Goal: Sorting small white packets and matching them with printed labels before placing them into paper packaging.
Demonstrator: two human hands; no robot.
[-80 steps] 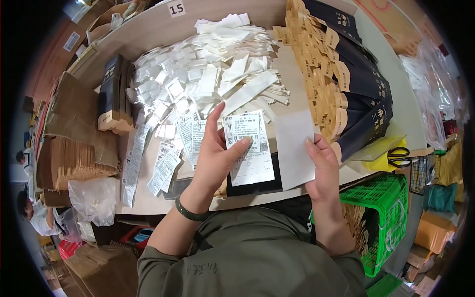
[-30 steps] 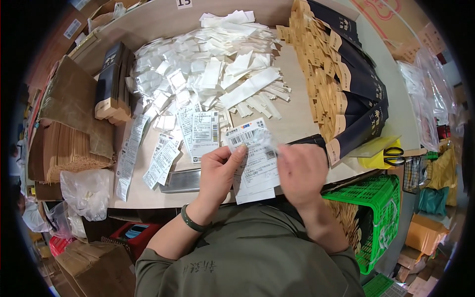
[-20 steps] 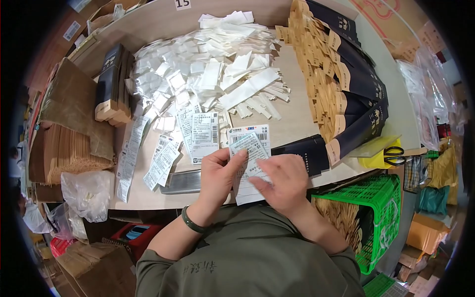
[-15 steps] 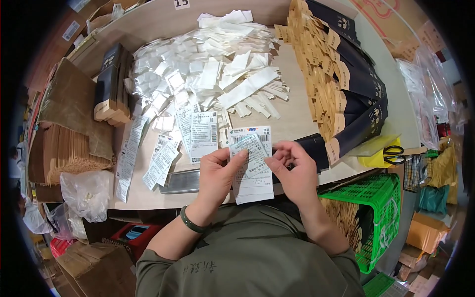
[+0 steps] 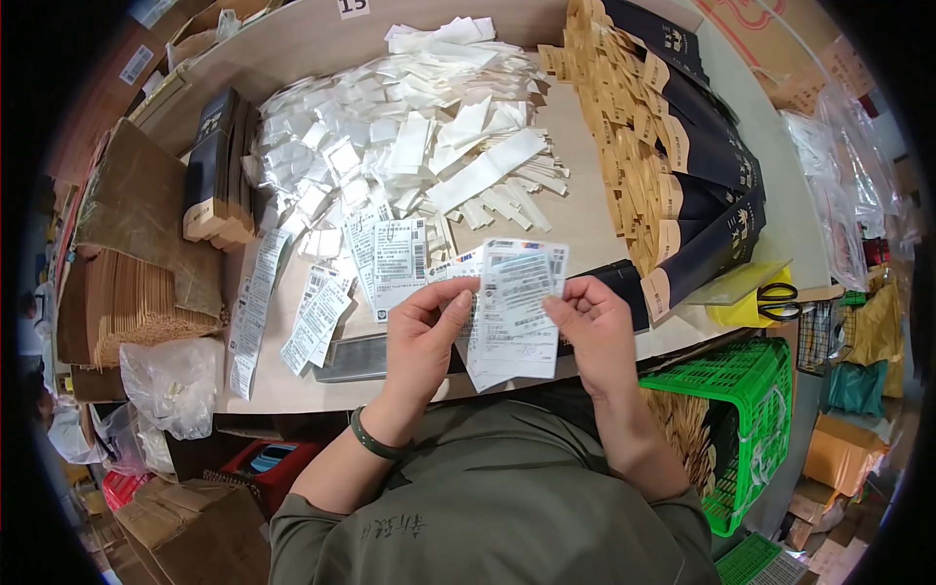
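Observation:
My left hand (image 5: 425,330) is closed on the left side of a small stack of printed shipping labels, held over the table's front edge. The uppermost shipping label (image 5: 519,336) lies tilted over the others, a smaller printed slip (image 5: 521,289) showing on its face. At its right edge, my right hand (image 5: 599,327) pinches that label between thumb and fingers. More white labels (image 5: 398,258) lie on the table beyond my left hand. Part of a flat grey metal bar (image 5: 356,359) shows beside my left wrist, and a green bracelet (image 5: 374,435) circles that wrist.
White packets and strips (image 5: 429,127) heap up at the table's back. Dark packages with tan ends (image 5: 717,210) fan out along the right, near black-handled scissors (image 5: 778,300). Folded cardboard (image 5: 146,302) stands left. Below right hangs a green crate (image 5: 751,429); a plastic bag (image 5: 175,385) droops at left.
The top label and its slip have shifted right, away from my left fingers. Labels beneath it now fan out to its left. My right hand has moved slightly right.

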